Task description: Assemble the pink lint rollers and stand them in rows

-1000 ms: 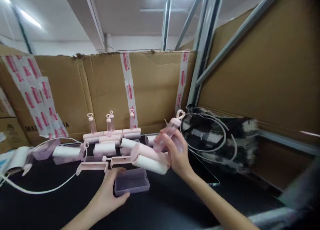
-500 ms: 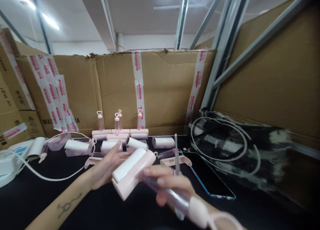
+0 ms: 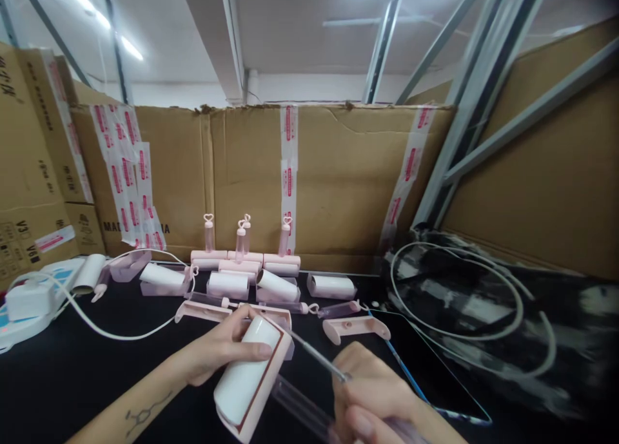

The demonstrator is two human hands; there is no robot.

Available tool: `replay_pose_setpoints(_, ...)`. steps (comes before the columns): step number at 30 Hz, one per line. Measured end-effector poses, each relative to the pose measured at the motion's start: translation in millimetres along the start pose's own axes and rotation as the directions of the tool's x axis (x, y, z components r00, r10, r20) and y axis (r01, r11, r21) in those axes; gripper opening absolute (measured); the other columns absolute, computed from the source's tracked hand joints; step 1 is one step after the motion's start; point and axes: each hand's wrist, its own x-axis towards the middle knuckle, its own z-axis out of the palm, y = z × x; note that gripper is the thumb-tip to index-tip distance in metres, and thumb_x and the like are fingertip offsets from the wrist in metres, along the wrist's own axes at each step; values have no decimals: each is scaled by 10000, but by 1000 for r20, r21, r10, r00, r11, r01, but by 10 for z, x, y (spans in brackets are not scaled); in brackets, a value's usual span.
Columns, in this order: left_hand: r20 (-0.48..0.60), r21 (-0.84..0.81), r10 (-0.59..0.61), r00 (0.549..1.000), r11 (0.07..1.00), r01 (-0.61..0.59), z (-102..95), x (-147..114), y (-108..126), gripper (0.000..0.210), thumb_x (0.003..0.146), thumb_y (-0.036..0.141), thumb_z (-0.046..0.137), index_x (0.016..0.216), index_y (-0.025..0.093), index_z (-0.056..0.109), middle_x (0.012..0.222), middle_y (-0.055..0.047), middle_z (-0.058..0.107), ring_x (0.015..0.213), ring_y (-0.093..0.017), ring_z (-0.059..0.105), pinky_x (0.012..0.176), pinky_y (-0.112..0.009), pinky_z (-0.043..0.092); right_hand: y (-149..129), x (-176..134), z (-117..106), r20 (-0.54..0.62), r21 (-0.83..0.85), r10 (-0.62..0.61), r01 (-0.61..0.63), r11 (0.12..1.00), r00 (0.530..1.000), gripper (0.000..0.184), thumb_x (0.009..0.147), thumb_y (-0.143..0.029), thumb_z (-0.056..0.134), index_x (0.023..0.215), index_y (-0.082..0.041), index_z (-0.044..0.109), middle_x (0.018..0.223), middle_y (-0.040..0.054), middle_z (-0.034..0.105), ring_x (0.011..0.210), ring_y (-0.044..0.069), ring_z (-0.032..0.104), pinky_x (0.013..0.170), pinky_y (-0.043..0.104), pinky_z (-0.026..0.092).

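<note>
My left hand (image 3: pixel 222 347) is closed around a lint roller (image 3: pixel 246 370) with a white roll in a pink casing, its thumb lying across the roll. The roller is tilted, and its clear handle (image 3: pixel 302 402) runs down behind my right hand. My right hand (image 3: pixel 370 392) is wrapped round a screwdriver (image 3: pixel 322 359) with a slim metal shaft. The shaft points up and left, its tip at the upper edge of the pink casing. Whether the tip touches the casing I cannot tell. The screwdriver's handle is mostly hidden by my fingers.
Behind my hands lie pink casing parts (image 3: pixel 355 328), white rolls (image 3: pixel 333 286) and clear handles. Several rollers stand upright at the cardboard wall (image 3: pixel 242 167). A phone (image 3: pixel 435 366) lies on the right, beside a coiled white cable (image 3: pixel 520 308). At left is a power strip (image 3: pixel 68 276).
The roller has turned over and come nearer; my left hand now grips it. My right hand has moved from the roller's handle and now points the screwdriver at the casing. The view has shifted left.
</note>
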Motion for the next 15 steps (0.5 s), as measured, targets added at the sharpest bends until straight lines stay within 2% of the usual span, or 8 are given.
replay_pose_setpoints(3, 18, 24, 26, 1000, 999, -26, 6, 13, -36, 432, 704, 225, 712, 1064, 187, 476, 985, -45, 587, 917, -172, 558, 834, -314, 423, -23, 35, 71, 53, 102, -10, 4, 995, 999, 398, 937, -261, 230, 556, -216, 338, 395, -60, 333, 359, 92, 298, 447, 252, 269)
replay_pose_setpoints(7, 47, 38, 31, 998, 999, -33, -12, 24, -59, 440, 729, 227, 688, 1100, 191, 452, 1028, -49, 570, 958, -176, 537, 868, -321, 397, -13, 60, 88, 94, 59, 53, -59, 997, 994, 317, 887, -210, 315, 588, -217, 212, 467, -73, 221, 417, 95, 215, 453, 258, 216)
replay_pose_setpoints(12, 51, 58, 4, 999, 998, -7, -4, 28, -49, 465, 728, 243, 676, 1127, 202, 441, 1007, -39, 559, 959, -184, 525, 846, -310, 393, 4, 47, 46, 131, 53, 72, -79, 995, 989, 311, 860, -185, 348, 618, -215, 155, 514, -72, 164, 444, 95, 180, 462, 261, 196)
replay_pose_setpoints(15, 12, 89, -8, 1000, 996, 7, 24, 20, -34, 427, 721, 230, 638, 1103, 195, 452, 937, -23, 552, 891, -175, 525, 775, -283, 403, 6, 39, 56, 163, 19, 102, -107, 994, 981, 321, 877, -192, 341, 603, -215, 174, 523, -69, 165, 446, 98, 197, 468, 266, 193)
